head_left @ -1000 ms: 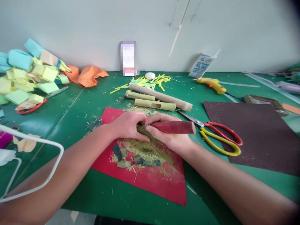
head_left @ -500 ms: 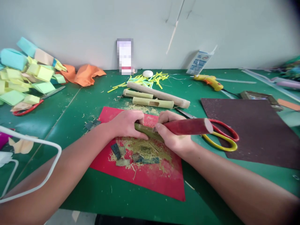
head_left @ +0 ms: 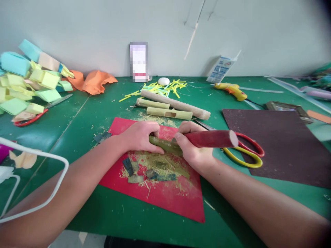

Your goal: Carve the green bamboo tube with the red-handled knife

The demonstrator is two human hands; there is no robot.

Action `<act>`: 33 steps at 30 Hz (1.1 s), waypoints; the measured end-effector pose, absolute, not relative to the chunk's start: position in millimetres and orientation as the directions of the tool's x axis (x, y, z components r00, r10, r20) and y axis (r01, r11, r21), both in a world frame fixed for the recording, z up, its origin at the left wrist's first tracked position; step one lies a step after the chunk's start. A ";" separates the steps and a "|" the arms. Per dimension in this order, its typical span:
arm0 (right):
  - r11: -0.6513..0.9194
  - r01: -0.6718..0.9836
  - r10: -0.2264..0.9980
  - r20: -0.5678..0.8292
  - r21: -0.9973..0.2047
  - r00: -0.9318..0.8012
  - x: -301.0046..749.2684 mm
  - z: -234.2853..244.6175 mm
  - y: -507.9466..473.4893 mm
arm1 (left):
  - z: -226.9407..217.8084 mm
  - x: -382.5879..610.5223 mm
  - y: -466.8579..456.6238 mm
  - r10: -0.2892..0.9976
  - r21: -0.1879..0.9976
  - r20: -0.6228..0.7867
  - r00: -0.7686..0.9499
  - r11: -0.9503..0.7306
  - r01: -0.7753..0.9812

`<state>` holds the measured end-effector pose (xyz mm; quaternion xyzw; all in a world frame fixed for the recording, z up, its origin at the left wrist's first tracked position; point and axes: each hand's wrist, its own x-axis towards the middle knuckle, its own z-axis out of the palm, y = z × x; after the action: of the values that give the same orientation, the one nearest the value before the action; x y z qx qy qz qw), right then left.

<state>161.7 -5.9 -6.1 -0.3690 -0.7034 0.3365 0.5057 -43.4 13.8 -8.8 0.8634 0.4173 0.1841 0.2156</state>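
My left hand (head_left: 144, 136) is closed around one end of a green bamboo piece (head_left: 165, 144), thumb below and fingers over the top. In my right hand (head_left: 195, 151) is a tool with a thick red wooden handle (head_left: 209, 138), its butt end pointing right. A bit of grey metal shows by my right thumb, against the bamboo; the rest of the working end is hidden. Under both hands lies a red sheet (head_left: 178, 203), strewn with bamboo dust, shavings and several dark green peelings (head_left: 136, 178).
Beyond the sheet lie a notched bamboo tube (head_left: 157, 112), another tube (head_left: 152, 103) and a longer wooden stick (head_left: 178, 104). Red-and-yellow-handled scissors (head_left: 245, 156) rest by a dark board (head_left: 287, 148). A yellow glue gun (head_left: 231, 91) is further back; folded papers (head_left: 15, 65) pile up left.
My right hand and the red-handled tool have shifted slightly right along the bamboo. My left hand keeps its grip in nearly the same place.
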 end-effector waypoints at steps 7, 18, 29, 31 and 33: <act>0.425 0.142 0.893 0.388 -0.894 -0.227 160.3 -9.5 -4.9 | -7.3 -42.5 13.7 0.791 0.517 0.150 0.593 -0.574 0.635; 0.445 0.215 0.890 0.400 -0.870 -0.220 160.7 -5.0 -5.6 | -8.0 -42.4 14.0 0.796 0.514 0.147 0.588 -0.569 0.642; 0.461 0.194 0.879 0.415 -0.866 -0.233 159.8 -7.4 -4.4 | -8.2 -43.0 14.4 0.794 0.518 0.136 0.593 -0.567 0.641; 0.494 0.230 0.868 0.459 -0.838 -0.192 159.3 -5.9 -3.7 | -8.1 -43.2 14.5 0.798 0.514 0.136 0.587 -0.563 0.647; 0.513 0.277 0.858 0.491 -0.813 -0.147 158.7 -4.4 -3.3 | -7.8 -43.2 14.3 0.802 0.511 0.136 0.581 -0.560 0.653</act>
<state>158.7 -3.3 -4.4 -0.4040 -0.7024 0.2835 0.5129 -43.2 14.3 -7.8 0.8646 0.4207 0.1796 0.2079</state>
